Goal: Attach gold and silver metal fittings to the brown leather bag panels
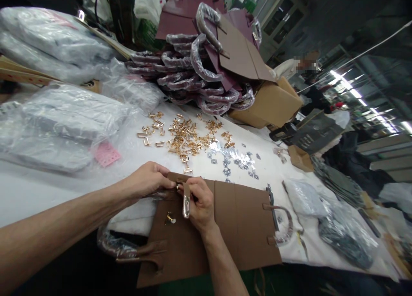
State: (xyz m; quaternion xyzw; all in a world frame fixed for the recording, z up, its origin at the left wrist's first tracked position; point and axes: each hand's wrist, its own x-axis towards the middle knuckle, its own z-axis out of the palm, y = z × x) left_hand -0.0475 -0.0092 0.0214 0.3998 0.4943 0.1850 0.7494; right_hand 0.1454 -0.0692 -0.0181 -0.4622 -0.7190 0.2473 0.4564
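Observation:
A flat brown leather bag panel [238, 218] lies on the white table in front of me, with handles at its left and right ends. My left hand [146, 180] pinches the panel's top edge at a small gold fitting [177, 186]. My right hand [201, 201] is closed round a plastic-wrapped strap piece [186, 203] lying on the panel. A gold clasp [170, 219] sits on the panel just below both hands.
Loose gold metal fittings [183, 137] and silver pieces [234, 158] are scattered beyond the panel. Maroon panels with wrapped handles [206, 60] pile up behind, beside a cardboard box [273, 103]. Plastic-bagged goods [61, 124] lie left and bagged items [344, 231] right. A person stands at far right.

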